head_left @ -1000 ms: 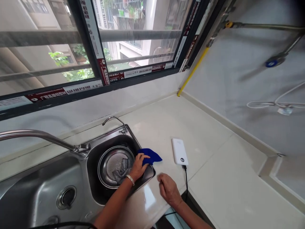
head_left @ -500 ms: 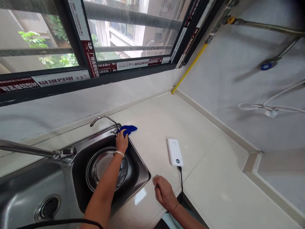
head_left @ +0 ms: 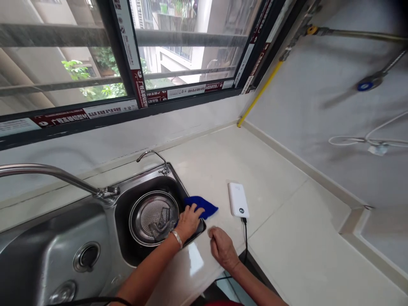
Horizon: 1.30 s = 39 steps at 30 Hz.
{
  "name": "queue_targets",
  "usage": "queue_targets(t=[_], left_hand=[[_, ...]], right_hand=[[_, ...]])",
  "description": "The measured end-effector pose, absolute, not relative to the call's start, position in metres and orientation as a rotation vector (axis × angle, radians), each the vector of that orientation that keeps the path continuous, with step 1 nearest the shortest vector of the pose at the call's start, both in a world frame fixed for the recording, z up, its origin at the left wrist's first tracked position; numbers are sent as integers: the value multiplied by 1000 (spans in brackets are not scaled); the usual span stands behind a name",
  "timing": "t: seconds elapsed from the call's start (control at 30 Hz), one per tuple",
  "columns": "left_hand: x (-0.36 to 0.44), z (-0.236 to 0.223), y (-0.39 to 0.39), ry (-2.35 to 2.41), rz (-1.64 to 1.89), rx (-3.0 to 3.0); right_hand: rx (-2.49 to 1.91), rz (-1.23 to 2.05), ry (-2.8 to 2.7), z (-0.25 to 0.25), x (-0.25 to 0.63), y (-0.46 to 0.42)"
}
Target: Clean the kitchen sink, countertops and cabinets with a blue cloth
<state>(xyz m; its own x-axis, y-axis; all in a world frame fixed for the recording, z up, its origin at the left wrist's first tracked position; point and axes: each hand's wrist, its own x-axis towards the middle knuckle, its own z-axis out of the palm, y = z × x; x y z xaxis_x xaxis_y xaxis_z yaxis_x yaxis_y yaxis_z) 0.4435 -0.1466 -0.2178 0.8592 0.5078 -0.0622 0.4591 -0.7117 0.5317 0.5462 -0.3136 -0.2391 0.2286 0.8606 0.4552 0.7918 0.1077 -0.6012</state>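
My left hand point(head_left: 188, 222), with a band around its wrist, presses a blue cloth point(head_left: 204, 207) onto the right rim of the steel sink point(head_left: 115, 231). Part of the cloth spreads over onto the countertop, and my fingers hide some of it. My right hand point(head_left: 222, 248) is curled into a fist by the counter's front edge, right of the sink corner; nothing shows in it. Inside the right basin sits a round perforated metal pan or strainer point(head_left: 149, 214), with a crumpled grey cloth-like thing point(head_left: 164, 223) in it.
A white power bank point(head_left: 238, 199) with a black cable point(head_left: 245, 238) lies on the countertop point(head_left: 287, 229). A small curved tap point(head_left: 151, 154) and a larger faucet point(head_left: 63, 173) rise behind the sink. A yellow pipe point(head_left: 259, 95) runs up the corner beside the window.
My left hand has slid the blue cloth from beside the small tap toward me along the sink's right rim. My right fist stays nearly in place. The view has shifted slightly.
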Motion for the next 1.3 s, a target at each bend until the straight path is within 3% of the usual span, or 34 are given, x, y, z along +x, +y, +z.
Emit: queue_targets(t=[0.27,0.77,1.03,1.3], left_hand=[[430,-199,-164,620,-29,2439],[470,-194,-25,1212,128,2391],[499,-209,11,1537,133,2374],[487,-227,3,1490,79,2437]], right_hand=[[-1668,45,-1545,-244,545,-316],[-1640,185,-1497,-242,545,-315],[-1660,188,-1498,-236,545,-314],[-1671,171,-1503,-241,546,-316]])
